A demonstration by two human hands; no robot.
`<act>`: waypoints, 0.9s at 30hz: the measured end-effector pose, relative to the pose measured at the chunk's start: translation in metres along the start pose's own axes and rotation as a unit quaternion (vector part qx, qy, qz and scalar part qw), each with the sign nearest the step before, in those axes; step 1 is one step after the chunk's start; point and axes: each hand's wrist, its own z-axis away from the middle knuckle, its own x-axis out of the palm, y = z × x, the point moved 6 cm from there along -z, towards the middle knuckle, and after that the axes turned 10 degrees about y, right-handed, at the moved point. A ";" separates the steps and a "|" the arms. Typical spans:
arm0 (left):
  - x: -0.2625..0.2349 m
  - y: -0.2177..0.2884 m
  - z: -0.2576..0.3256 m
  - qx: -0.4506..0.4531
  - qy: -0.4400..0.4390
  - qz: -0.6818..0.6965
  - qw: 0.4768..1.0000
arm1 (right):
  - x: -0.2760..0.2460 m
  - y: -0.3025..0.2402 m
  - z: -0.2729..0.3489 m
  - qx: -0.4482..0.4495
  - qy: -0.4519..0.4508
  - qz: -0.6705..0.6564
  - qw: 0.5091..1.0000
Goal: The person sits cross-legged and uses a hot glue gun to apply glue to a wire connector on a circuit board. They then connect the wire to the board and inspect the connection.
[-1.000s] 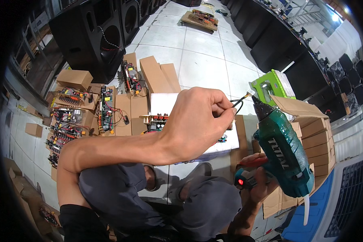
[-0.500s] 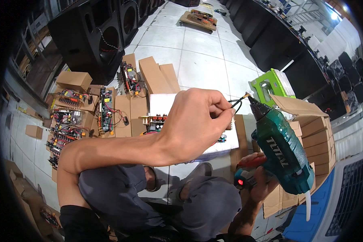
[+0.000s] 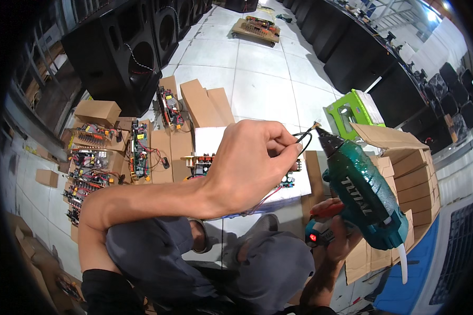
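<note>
My left hand (image 3: 252, 165) is closed in a pinch on a thin black wire (image 3: 309, 144), which curves up in a loop. The wire's tip meets the black nozzle of a teal glue gun (image 3: 365, 184), whether touching or just in front of it I cannot tell. Its handle is in my right hand (image 3: 342, 236), with the fingers wrapped round it; a white glue stick (image 3: 403, 265) sticks out at the back. Under my left hand a circuit board (image 3: 201, 165) lies on a white foam block (image 3: 210, 137), mostly hidden by the hand and forearm.
Several circuit boards (image 3: 92, 170) lie on cardboard at the left. Black speaker cabinets (image 3: 108, 58) stand behind them. At the right are an open cardboard box (image 3: 412, 181), a green stool (image 3: 347, 110) and a blue panel (image 3: 415, 283). A wheeled board (image 3: 255, 32) carries parts farther off.
The glue gun's nozzle has shifted slightly left and down, along with the wire at its tip. My left hand has moved a little left and lower. Both hands keep their holds.
</note>
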 end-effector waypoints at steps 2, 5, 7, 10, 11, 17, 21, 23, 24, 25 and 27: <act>-0.001 -0.001 0.000 0.016 0.011 -0.012 1.000 | -0.001 0.000 0.006 0.035 0.008 0.006 0.999; -0.001 -0.004 -0.001 0.030 0.015 -0.002 0.999 | -0.001 0.001 0.008 0.038 0.014 0.006 0.999; 0.001 -0.005 -0.001 0.021 0.012 0.001 1.000 | -0.002 0.001 0.007 0.038 0.021 0.005 0.999; 0.002 -0.003 -0.001 0.004 0.010 -0.003 1.000 | -0.001 -0.003 0.003 0.031 0.020 -0.006 0.999; 0.003 -0.002 -0.001 -0.001 0.009 -0.005 1.000 | -0.001 -0.002 0.002 0.012 0.014 -0.019 1.000; 0.002 -0.003 0.000 -0.007 0.018 -0.019 1.000 | -0.003 -0.002 0.007 0.001 -0.017 0.015 1.000; 0.003 -0.004 0.000 -0.011 0.012 -0.012 1.000 | -0.001 -0.004 0.000 0.002 -0.008 -0.007 1.000; 0.003 -0.005 0.000 -0.018 0.015 -0.011 1.000 | -0.001 -0.003 -0.001 0.000 -0.021 -0.005 1.000; 0.002 -0.004 0.000 -0.015 0.014 -0.014 1.000 | -0.002 -0.002 -0.001 -0.003 -0.034 -0.001 0.999; 0.002 -0.005 0.000 -0.013 0.013 -0.017 1.000 | -0.002 -0.001 -0.001 -0.006 -0.047 0.005 0.999; 0.002 -0.006 0.000 -0.012 0.012 -0.017 1.000 | -0.003 -0.002 0.004 0.013 -0.029 0.003 0.999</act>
